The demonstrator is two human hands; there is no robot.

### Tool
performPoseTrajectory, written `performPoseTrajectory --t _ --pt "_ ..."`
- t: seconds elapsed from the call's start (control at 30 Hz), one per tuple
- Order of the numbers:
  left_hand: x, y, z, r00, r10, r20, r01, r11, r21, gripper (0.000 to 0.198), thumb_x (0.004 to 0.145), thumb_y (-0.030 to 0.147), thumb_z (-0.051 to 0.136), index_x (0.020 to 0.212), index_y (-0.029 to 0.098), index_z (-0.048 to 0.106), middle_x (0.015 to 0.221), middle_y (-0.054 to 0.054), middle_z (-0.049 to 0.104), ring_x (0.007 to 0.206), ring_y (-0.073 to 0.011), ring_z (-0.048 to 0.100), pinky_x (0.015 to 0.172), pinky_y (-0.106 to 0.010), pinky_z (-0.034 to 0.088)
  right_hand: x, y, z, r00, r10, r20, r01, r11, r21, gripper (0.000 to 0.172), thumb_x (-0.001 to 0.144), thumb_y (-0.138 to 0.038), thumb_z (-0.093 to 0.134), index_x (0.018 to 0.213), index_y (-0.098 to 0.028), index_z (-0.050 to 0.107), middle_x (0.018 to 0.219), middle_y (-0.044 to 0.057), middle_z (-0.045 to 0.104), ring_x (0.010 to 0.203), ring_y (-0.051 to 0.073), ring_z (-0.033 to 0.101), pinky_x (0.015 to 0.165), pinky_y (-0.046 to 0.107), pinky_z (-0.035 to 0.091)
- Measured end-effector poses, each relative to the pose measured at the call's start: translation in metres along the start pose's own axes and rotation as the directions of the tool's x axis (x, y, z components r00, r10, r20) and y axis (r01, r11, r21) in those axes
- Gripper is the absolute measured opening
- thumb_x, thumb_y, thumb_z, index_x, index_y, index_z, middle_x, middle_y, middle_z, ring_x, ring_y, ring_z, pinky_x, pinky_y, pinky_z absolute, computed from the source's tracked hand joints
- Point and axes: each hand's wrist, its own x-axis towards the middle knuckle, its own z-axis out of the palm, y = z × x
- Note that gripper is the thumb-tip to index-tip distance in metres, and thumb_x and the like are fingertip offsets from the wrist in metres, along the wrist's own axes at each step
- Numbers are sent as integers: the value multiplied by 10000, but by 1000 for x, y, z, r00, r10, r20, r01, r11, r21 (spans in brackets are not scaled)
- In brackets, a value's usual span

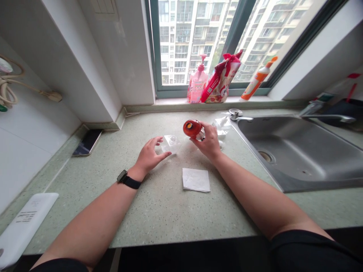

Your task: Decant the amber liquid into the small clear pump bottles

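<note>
My right hand (209,141) is closed around a small glass bottle of red-orange liquid (193,128), held tilted above the green speckled countertop (159,211). My left hand (149,155), with a black watch on its wrist, has its fingers curled around a small clear plastic container (171,143) that rests on the counter. A folded white tissue (196,180) lies flat just in front of both hands. More clear plastic wrapping (221,125) lies behind my right hand.
A steel sink (300,151) with a tap fills the right side. On the window sill stand a pink pump bottle (197,81), a red-white bag (221,77) and an orange-capped bottle (257,80). A phone (87,142) lies at far left, a white device (25,223) near left.
</note>
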Motion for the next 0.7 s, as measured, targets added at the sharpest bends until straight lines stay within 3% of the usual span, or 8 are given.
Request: performPoseTrajectory --t 0.2,0.53,0.7 --pt "-2 8 -2 999 33 -20 -33 999 -24 706 823 606 870 1348 209 613 1264 -128 729 1090 -303 747 983 -500 625 -1 -4 1 999 -30 21 32 996 -85 588 893 -388 714 1450 -299 548 1470 141 650 1405 411 552 1254 717 301" --pt "-2 13 0 998 66 16 -66 998 12 675 809 596 892 1301 225 618 1226 -105 733 1100 -300 741 985 -495 619 -3 -3 3 989 -147 -30 141 979 -146 583 869 -225 685 1433 -292 557 1494 104 645 1441 362 538 1276 662 309" --pt "-2 12 1 997 74 10 -74 997 7 675 811 603 889 1299 222 620 1221 -107 733 1097 -296 744 965 -475 627 -3 -3 3 985 -171 -35 161 968 -195 590 855 -161 655 1425 -288 569 1489 106 647 1458 367 527 1287 708 251"
